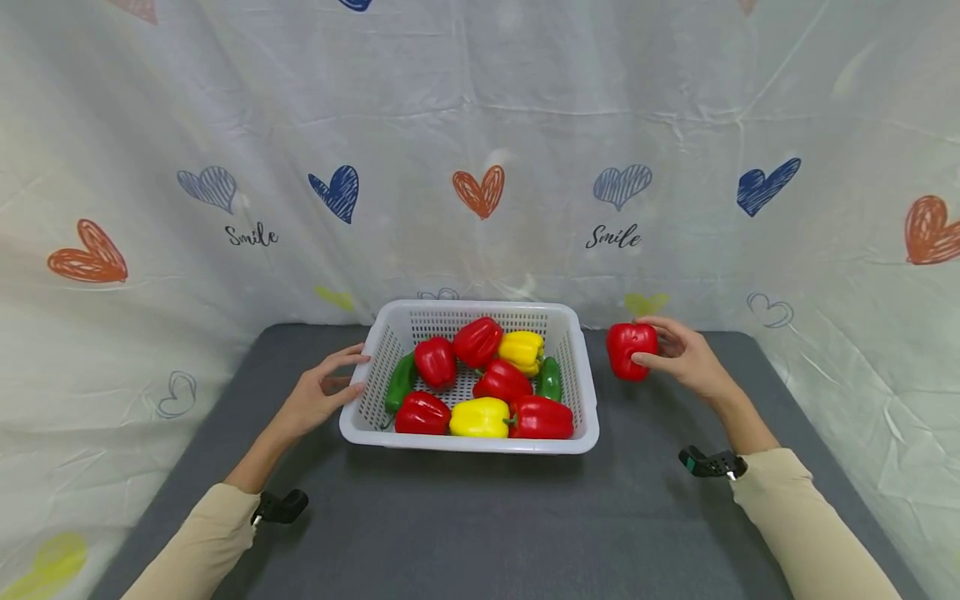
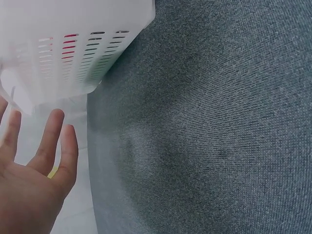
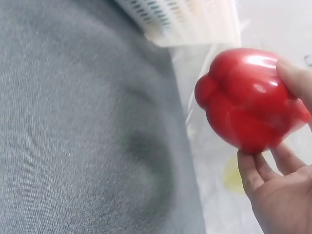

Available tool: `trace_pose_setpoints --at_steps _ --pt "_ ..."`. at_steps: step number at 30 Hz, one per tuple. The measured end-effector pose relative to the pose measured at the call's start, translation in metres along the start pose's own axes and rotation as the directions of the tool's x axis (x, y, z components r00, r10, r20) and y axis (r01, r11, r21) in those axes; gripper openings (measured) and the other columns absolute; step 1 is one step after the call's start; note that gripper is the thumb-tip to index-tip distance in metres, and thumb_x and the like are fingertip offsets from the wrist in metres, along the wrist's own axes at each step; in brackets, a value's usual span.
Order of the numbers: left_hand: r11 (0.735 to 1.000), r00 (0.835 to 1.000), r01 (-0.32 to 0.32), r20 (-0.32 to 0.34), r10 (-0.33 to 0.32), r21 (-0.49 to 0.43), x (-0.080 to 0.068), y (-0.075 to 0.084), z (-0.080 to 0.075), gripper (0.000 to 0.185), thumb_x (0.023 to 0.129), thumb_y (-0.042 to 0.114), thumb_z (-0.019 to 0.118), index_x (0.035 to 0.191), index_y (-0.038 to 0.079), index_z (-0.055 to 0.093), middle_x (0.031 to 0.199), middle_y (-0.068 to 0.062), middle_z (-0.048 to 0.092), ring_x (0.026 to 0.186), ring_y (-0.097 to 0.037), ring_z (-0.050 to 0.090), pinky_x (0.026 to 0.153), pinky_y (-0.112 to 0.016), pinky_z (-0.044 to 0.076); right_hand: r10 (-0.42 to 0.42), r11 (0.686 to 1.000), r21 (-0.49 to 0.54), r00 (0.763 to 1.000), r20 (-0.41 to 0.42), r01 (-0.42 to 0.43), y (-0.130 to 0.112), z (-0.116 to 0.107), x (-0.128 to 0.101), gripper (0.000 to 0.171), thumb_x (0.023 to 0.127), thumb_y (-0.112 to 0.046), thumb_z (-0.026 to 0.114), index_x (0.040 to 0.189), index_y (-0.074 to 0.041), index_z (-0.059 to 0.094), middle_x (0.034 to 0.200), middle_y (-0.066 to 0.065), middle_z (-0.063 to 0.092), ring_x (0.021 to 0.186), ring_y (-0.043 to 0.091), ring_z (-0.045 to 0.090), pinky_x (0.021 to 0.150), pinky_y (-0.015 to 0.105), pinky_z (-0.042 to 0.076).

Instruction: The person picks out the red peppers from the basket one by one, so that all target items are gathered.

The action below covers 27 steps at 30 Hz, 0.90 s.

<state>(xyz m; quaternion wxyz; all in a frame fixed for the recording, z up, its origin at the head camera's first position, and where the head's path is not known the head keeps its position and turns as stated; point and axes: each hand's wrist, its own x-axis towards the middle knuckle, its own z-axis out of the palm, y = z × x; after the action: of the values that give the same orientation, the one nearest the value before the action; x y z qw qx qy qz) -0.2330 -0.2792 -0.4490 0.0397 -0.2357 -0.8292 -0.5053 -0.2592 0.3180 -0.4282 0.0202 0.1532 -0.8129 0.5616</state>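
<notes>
A white slotted basket [image 1: 582, 392] stands mid-table with several red, yellow and green peppers inside. My right hand [image 1: 678, 354] holds a red bell pepper [image 1: 630, 350] in the air just right of the basket, thumb and fingers curled round it; the right wrist view shows the pepper [image 3: 246, 100] in my fingers [image 3: 253, 170]. My left hand [image 1: 326, 392] is open beside the basket's left wall, fingers spread; whether it touches the wall is unclear. In the left wrist view the left hand [image 2: 34, 165] lies below the basket [image 2: 73, 44].
The table has a grey cloth top [image 1: 480, 517]. A white sheet printed with hearts [image 1: 480, 167] hangs behind and on both sides. Black wrist camera mounts [image 1: 708, 462] sit on both forearms.
</notes>
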Motion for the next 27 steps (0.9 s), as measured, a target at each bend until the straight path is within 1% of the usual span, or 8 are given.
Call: trace_pose_setpoints --at_steps 4,8,13,17,19,22,24,27 --pt "1.000 1.000 0.019 0.009 -0.019 -0.012 0.000 0.001 0.000 0.048 0.096 0.000 0.069 0.143 -0.001 0.055 0.158 -0.020 0.035 0.113 -0.051 0.060 0.079 -0.031 0.056 0.030 1.000 -0.008 1.000 0.001 -0.030 0.007 0.000 0.002 0.060 0.093 -0.014 0.077 0.145 -0.003 0.049 0.141 0.017 0.050 0.117 0.035 0.056 0.085 0.028 0.054" --pt "1.000 1.000 0.023 0.010 -0.023 -0.022 -0.001 0.002 0.000 0.049 0.096 0.000 0.069 0.143 -0.002 0.054 0.158 -0.020 0.035 0.113 -0.051 0.060 0.078 -0.031 0.056 0.040 0.999 -0.010 0.999 0.010 -0.040 0.014 0.000 0.004 0.062 0.093 -0.014 0.077 0.147 -0.001 0.048 0.145 0.018 0.047 0.120 0.039 0.054 0.086 0.028 0.053" --pt "0.999 1.000 0.020 0.007 -0.019 -0.026 -0.001 0.002 0.000 0.048 0.096 -0.001 0.069 0.142 -0.003 0.054 0.157 -0.021 0.036 0.113 -0.052 0.060 0.078 -0.030 0.056 0.041 0.999 -0.003 0.999 -0.008 -0.041 0.022 0.000 0.007 0.060 0.093 -0.012 0.077 0.146 -0.003 0.051 0.145 0.019 0.048 0.121 0.037 0.055 0.086 0.025 0.053" --pt "1.000 1.000 0.021 0.006 -0.021 -0.020 0.000 0.002 0.000 0.048 0.096 0.000 0.069 0.142 -0.003 0.055 0.157 -0.021 0.036 0.114 -0.052 0.059 0.080 -0.030 0.055 0.055 0.998 -0.029 0.998 -0.026 -0.056 0.029 -0.002 0.010 0.059 0.094 -0.010 0.075 0.146 -0.002 0.049 0.145 0.024 0.047 0.125 0.044 0.050 0.085 0.022 0.052" --pt "1.000 1.000 0.025 0.006 -0.025 -0.018 0.000 0.002 0.000 0.048 0.096 0.000 0.069 0.142 -0.002 0.055 0.157 -0.020 0.036 0.114 -0.052 0.059 0.080 -0.030 0.055 0.076 0.995 -0.055 0.996 -0.040 -0.079 0.032 -0.003 0.012 0.060 0.094 -0.011 0.075 0.147 -0.001 0.048 0.145 0.025 0.046 0.127 0.046 0.048 0.086 0.028 0.053" --pt "0.999 1.000 0.028 0.005 -0.028 -0.021 0.000 0.002 0.000 0.048 0.096 0.000 0.069 0.142 -0.002 0.055 0.157 -0.020 0.036 0.114 -0.052 0.059 0.080 -0.030 0.056 0.114 0.989 -0.087 0.992 -0.054 -0.118 0.036 -0.004 0.014 0.063 0.094 -0.016 0.075 0.148 -0.001 0.047 0.146 0.026 0.045 0.130 0.048 0.045 0.091 0.046 0.053" --pt "0.999 1.000 0.027 0.005 -0.027 -0.028 0.000 0.003 0.000 0.047 0.096 0.000 0.069 0.141 -0.003 0.055 0.157 -0.021 0.036 0.114 -0.053 0.059 0.079 -0.030 0.056 0.139 0.986 -0.088 0.988 -0.061 -0.144 0.039 -0.006 0.015 0.065 0.094 -0.019 0.076 0.149 -0.002 0.047 0.147 0.025 0.045 0.131 0.049 0.043 0.094 0.058 0.049" --pt "0.999 1.000 0.024 0.006 -0.024 -0.035 0.000 0.003 0.000 0.047 0.096 -0.001 0.069 0.141 -0.003 0.055 0.157 -0.021 0.036 0.114 -0.053 0.058 0.079 -0.029 0.055 0.161 0.984 -0.068 0.985 -0.055 -0.165 0.040 -0.006 0.015 0.067 0.093 -0.022 0.077 0.149 -0.003 0.046 0.148 0.027 0.042 0.132 0.052 0.042 0.097 0.065 0.043"
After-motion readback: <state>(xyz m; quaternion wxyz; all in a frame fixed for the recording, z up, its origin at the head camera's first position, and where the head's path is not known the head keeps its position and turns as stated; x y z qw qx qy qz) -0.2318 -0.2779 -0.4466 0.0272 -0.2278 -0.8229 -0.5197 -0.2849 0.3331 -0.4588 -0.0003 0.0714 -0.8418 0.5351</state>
